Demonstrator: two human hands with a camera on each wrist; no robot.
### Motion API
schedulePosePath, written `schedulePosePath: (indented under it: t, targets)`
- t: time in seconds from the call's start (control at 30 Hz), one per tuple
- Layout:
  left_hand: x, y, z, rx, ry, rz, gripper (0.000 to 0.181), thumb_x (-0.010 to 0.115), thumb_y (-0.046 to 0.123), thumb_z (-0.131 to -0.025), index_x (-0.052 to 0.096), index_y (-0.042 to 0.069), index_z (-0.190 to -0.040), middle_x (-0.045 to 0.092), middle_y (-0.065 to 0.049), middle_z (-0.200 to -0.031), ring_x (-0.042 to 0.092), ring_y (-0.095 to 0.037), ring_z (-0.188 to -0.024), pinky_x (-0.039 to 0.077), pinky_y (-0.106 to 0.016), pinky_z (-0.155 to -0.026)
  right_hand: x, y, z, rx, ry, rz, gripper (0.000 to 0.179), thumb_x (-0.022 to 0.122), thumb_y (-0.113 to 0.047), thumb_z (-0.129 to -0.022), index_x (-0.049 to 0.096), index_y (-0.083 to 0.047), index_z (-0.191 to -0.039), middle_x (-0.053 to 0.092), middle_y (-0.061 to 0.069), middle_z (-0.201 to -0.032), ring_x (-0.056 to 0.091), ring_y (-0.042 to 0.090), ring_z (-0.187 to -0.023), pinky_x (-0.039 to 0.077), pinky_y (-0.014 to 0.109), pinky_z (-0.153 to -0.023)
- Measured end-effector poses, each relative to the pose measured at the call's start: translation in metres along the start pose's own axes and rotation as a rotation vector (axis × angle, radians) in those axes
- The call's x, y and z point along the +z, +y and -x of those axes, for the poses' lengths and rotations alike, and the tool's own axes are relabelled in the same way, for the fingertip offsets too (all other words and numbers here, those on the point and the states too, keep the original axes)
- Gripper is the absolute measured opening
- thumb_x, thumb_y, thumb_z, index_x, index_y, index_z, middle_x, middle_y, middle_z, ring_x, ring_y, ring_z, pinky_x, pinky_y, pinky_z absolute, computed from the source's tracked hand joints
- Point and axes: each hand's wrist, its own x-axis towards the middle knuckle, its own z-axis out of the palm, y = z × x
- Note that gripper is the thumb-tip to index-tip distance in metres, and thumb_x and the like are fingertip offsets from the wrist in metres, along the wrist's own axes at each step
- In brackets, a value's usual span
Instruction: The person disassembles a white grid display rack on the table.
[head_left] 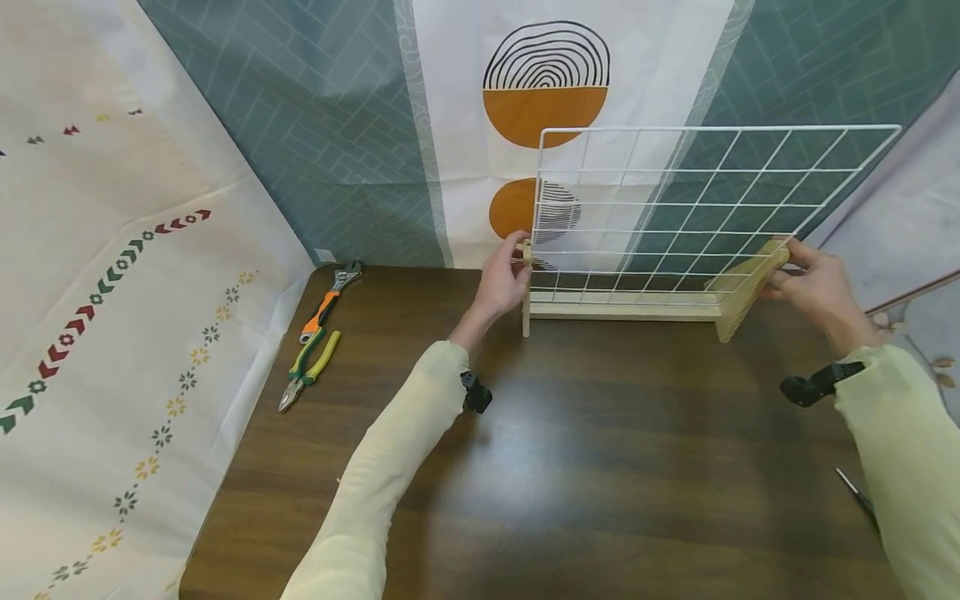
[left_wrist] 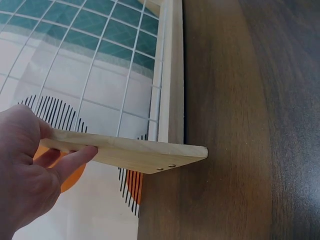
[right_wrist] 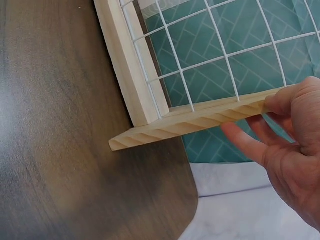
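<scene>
A white wire grid panel [head_left: 720, 128] stands in a pale wooden frame near the back edge of the table. The frame has a low crossbar [head_left: 622, 311] between two slanted side boards. My left hand [head_left: 501, 283] grips the upper edge of the left side board [left_wrist: 135, 147], fingers against its outer face, where two screw heads [left_wrist: 171, 166] show low down. On the other side, my right hand [head_left: 817, 287] pinches the upper part of the right side board [right_wrist: 190, 120] between thumb and fingers. The grid's lower wires run close along the crossbar.
An orange-handled adjustable wrench [head_left: 328, 302] and green-and-yellow pliers [head_left: 309, 369] lie at the left of the brown table [head_left: 600, 467]. A thin metal-tipped tool [head_left: 855, 492] lies partly behind the right sleeve. Patterned cloth [head_left: 337, 167] hangs behind the table.
</scene>
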Motion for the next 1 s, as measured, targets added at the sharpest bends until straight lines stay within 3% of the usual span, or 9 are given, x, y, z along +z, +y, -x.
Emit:
schedulePosePath:
  t: [0.13,0.3,0.5,0.7,0.9,1.0]
  targets:
    - [-0.002,-0.001,0.004,-0.009,0.001,-0.013,0.052,0.061,-0.005,-0.094,0.047,0.013,-0.141,0.058,-0.012,-0.122,0.061,-0.024,-0.099,0.051,-0.027,-0.089,0.002,0.002,0.001,-0.007,-0.003,0.052,0.050,0.053,-0.003,-0.101,0.041,-0.012,-0.148,0.050,0.006,-0.121,0.053,-0.010,-0.092,0.056,0.019,-0.070]
    - [-0.005,-0.001,0.008,0.013,0.008,-0.025,0.052,0.060,-0.005,-0.094,0.047,0.011,-0.141,0.059,-0.014,-0.120,0.062,-0.025,-0.099,0.051,-0.027,-0.089,0.004,0.002,0.003,-0.029,-0.011,0.034,0.048,0.051,-0.002,-0.101,0.044,-0.017,-0.146,0.047,0.015,-0.126,0.053,-0.009,-0.092,0.056,0.020,-0.070]
    - [-0.010,-0.002,0.015,0.033,0.010,-0.051,0.050,0.059,-0.005,-0.094,0.047,0.009,-0.140,0.059,-0.015,-0.118,0.062,-0.025,-0.099,0.050,-0.030,-0.090,0.006,0.001,0.007,-0.047,-0.022,0.038,0.047,0.053,-0.001,-0.100,0.043,-0.009,-0.146,0.049,0.008,-0.119,0.053,-0.011,-0.091,0.056,0.019,-0.069]
    - [-0.013,-0.004,0.023,0.032,0.026,-0.075,0.050,0.060,-0.004,-0.094,0.048,0.010,-0.141,0.060,-0.015,-0.118,0.063,-0.025,-0.100,0.050,-0.031,-0.091,0.009,-0.002,0.011,-0.058,-0.053,0.037,0.057,0.051,-0.003,-0.102,0.030,0.002,-0.154,0.046,0.014,-0.125,0.052,-0.007,-0.101,0.056,0.020,-0.073]
    - [-0.016,-0.008,0.028,0.048,0.036,-0.061,0.053,0.060,-0.005,-0.093,0.047,0.008,-0.143,0.061,-0.016,-0.119,0.064,-0.025,-0.100,0.051,-0.029,-0.090,0.011,0.000,0.015,-0.091,-0.038,-0.019,0.048,0.055,0.002,-0.099,0.045,-0.010,-0.144,0.054,-0.010,-0.107,0.056,-0.011,-0.090,0.056,0.022,-0.071]
    - [-0.018,-0.008,0.031,0.055,0.041,-0.049,0.054,0.060,-0.006,-0.093,0.047,0.008,-0.143,0.061,-0.017,-0.119,0.065,-0.026,-0.099,0.052,-0.029,-0.089,0.012,0.000,0.017,-0.112,-0.039,-0.045,0.044,0.056,0.003,-0.098,0.051,-0.015,-0.137,0.055,-0.012,-0.104,0.059,-0.010,-0.089,0.057,0.023,-0.070]
